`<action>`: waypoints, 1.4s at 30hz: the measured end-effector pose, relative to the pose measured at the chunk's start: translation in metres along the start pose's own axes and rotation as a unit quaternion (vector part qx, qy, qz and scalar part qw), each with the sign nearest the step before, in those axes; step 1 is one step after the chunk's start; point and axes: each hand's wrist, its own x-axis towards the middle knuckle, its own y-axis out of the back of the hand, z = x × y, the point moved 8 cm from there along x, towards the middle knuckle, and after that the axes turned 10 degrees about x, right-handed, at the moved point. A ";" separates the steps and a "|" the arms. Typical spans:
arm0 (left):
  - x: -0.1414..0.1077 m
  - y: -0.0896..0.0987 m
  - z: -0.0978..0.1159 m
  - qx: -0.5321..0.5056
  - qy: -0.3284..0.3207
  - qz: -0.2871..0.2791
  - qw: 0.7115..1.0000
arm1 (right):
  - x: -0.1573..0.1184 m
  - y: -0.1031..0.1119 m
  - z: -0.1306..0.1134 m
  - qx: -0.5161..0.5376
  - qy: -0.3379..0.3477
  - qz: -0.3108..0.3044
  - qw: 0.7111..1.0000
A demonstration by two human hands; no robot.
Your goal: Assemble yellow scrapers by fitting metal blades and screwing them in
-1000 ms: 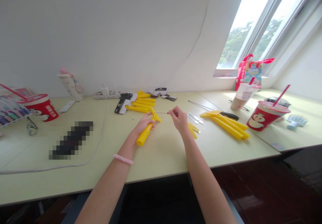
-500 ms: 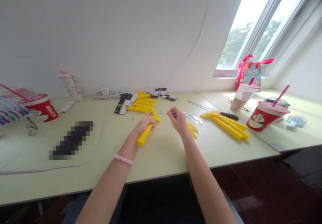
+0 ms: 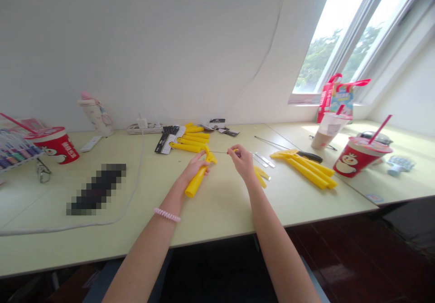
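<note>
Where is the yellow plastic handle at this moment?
In the head view, the yellow plastic handle is in the person's left hand, just in front of the pile of yellow handles and left of the right hand.

The handle (image 3: pixel 196 181) is smooth, glossy yellow plastic. The wire (image 3: pixel 219 152) looks like thin, bright metal, and the tabletop (image 3: pixel 217 217) is smooth, matt laminate.

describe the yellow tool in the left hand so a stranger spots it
Under the slanted window, a pale green desk holds bunches of yellow plastic tools. Find the person's left hand, with a pink coil bracelet on its wrist: the yellow tool sits in it. Unlike its neighbours lying on the desk, it is held, its thick grip pointing toward the person.
</note>
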 end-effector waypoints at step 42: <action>0.003 -0.009 -0.010 -0.084 0.010 0.007 0.996 | 0.063 -0.044 0.085 -0.424 -0.114 -0.090 0.894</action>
